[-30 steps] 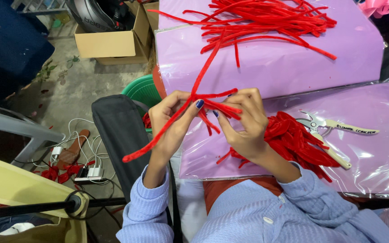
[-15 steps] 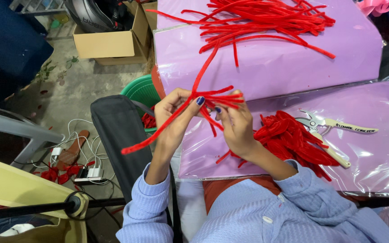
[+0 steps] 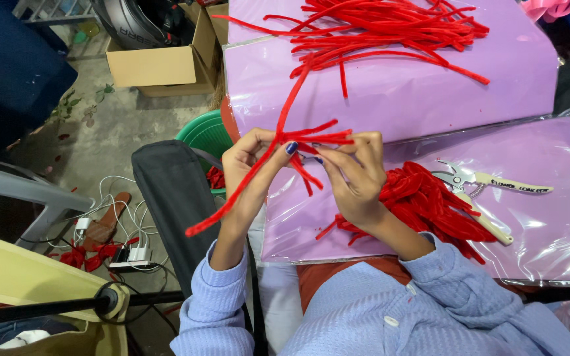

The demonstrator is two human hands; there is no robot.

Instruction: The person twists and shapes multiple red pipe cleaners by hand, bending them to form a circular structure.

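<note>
My left hand (image 3: 249, 173) and my right hand (image 3: 354, 177) meet over the near purple sheet (image 3: 549, 191), both pinching a bundle of red fuzzy pipe cleaners (image 3: 298, 142). One long strand hangs down to the left past my left wrist; another runs up toward the far pile. A heap of short folded red pieces (image 3: 427, 201) lies just right of my right wrist. Loose long red pipe cleaners (image 3: 390, 29) spread over the far purple sheet (image 3: 417, 99).
White-handled cutting pliers (image 3: 479, 188) lie on the near sheet, right of the heap. A green basket (image 3: 202, 135) and a black chair back (image 3: 173, 198) stand to the left. A cardboard box (image 3: 159, 66), cables and a power strip (image 3: 133, 254) sit on the floor.
My hands have shifted slightly left and closer together on the bundle; the short strand ends now fan out between my fingers.
</note>
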